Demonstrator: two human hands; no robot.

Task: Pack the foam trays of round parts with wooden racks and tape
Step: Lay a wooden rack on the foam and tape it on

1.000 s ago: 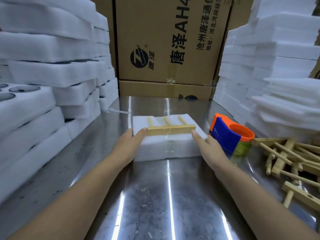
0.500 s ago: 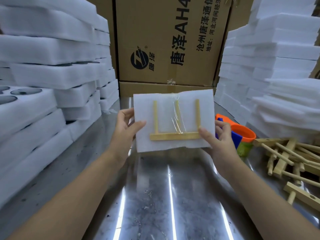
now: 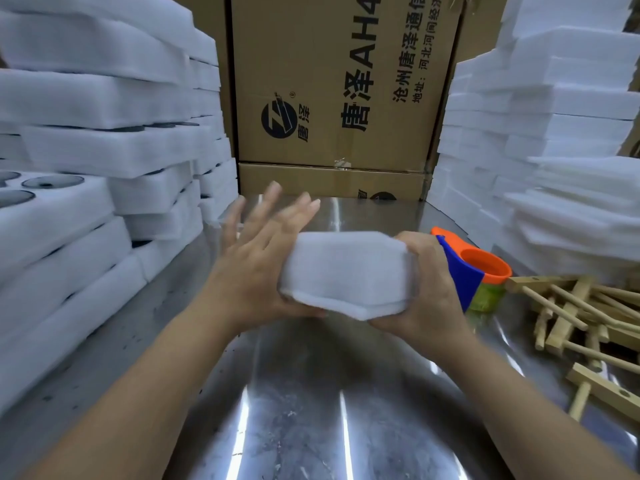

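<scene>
A white foam tray pack (image 3: 343, 273) is held in the air above the steel table (image 3: 311, 393), its plain foam side facing me; the wooden rack seen earlier is hidden on its far side. My right hand (image 3: 426, 299) grips the pack's right end with curled fingers. My left hand (image 3: 256, 261) is at the pack's left end, thumb under the lower edge and fingers spread straight and blurred. An orange and blue tape dispenser (image 3: 467, 271) stands just right of my right hand. Loose wooden racks (image 3: 585, 317) lie at the right.
Tall stacks of white foam trays (image 3: 86, 188) line the left side, some showing round dark parts (image 3: 52, 181). More foam stacks (image 3: 554, 150) rise on the right. Printed cardboard boxes (image 3: 339, 84) stand at the table's far end.
The pack went from lying on the table to being lifted upright with the rack facing me, and now it is turned over so plain foam faces me. My left fingers have spread open.
</scene>
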